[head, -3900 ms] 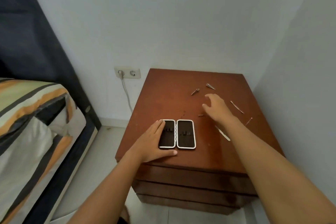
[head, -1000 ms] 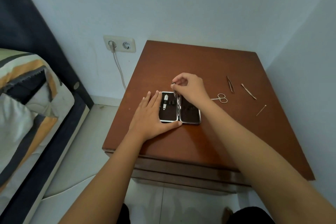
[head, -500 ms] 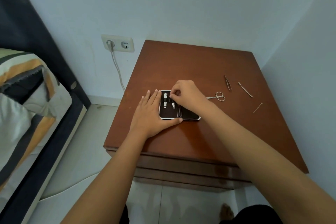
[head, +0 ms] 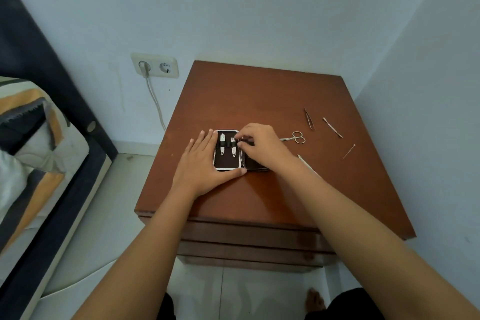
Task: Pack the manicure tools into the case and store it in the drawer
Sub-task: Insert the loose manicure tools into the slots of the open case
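Case: the small white-rimmed, dark-lined manicure case (head: 226, 162) lies open flat on the brown wooden nightstand top (head: 249, 96), near its middle.
Packed tools: two small silver nail clippers (head: 222, 147) sit side by side under a black strap in the case's left half.
Left hand: left hand (head: 201, 163) lies flat with fingers spread, at 9 o'clock of the case, thumb along its near edge; it grasps nothing.
Right hand: right hand (head: 262, 148) covers the case's right half, fingertips pinched at the top of the right-hand clipper (whether they actually grip it, I cannot tell).
Loose tools: small silver scissors (head: 294, 138) at 3 o'clock of the case; silver tweezers (head: 309, 119), a thin metal pusher (head: 333, 127) and a slim metal pick (head: 348, 151) farther out toward 2 o'clock; a flat metal file (head: 304, 161) shows beside the right wrist.
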`<state>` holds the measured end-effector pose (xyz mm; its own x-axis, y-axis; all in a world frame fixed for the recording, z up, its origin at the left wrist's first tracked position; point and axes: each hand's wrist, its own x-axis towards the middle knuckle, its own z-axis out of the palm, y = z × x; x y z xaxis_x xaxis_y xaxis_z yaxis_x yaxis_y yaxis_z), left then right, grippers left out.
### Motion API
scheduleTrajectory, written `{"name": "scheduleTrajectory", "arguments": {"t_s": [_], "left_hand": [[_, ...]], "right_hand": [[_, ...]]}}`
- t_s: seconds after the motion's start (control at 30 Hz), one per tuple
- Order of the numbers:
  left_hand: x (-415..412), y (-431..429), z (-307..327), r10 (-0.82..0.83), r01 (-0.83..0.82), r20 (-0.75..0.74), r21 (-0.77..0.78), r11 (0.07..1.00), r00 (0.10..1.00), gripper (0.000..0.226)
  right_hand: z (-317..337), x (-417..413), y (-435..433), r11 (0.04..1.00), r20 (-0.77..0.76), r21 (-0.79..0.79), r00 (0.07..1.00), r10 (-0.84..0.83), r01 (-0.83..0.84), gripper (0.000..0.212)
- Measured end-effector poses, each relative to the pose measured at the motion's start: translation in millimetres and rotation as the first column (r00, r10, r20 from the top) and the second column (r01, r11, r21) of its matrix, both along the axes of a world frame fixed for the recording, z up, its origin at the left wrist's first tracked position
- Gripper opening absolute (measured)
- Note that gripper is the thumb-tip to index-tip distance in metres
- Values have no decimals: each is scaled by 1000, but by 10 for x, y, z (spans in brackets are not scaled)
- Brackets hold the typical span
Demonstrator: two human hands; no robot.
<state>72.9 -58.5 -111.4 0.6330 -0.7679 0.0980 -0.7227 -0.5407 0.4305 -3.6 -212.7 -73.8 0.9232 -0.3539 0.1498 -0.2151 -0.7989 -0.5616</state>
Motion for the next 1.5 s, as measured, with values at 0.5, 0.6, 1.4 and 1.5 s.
{"name": "scheduleTrajectory", "arguments": {"t_s": [0.5, 0.6, 1.4, 1.5], "left_hand": [[18, -4, -37, 4, -4, 21, 14, 1000, 1000, 111], [13, -5, -45, 17, -17, 33, 4, 1000, 999, 109], [-155, 158, 55, -85, 94, -58, 174, 980, 995, 74], [-147, 161, 51, -97, 107, -60, 190, 976, 993, 73]], "right_hand": [[126, -636, -1016, 958, -227, -60, 931, -286, 280, 3], [103, -603, -1022, 960, -283, -78, 917, -281, 270, 8], [103, -418, 589, 901, -264, -109, 861, -434, 421, 27], [105, -422, 638, 892, -261, -136, 853, -451, 430, 25]]}}
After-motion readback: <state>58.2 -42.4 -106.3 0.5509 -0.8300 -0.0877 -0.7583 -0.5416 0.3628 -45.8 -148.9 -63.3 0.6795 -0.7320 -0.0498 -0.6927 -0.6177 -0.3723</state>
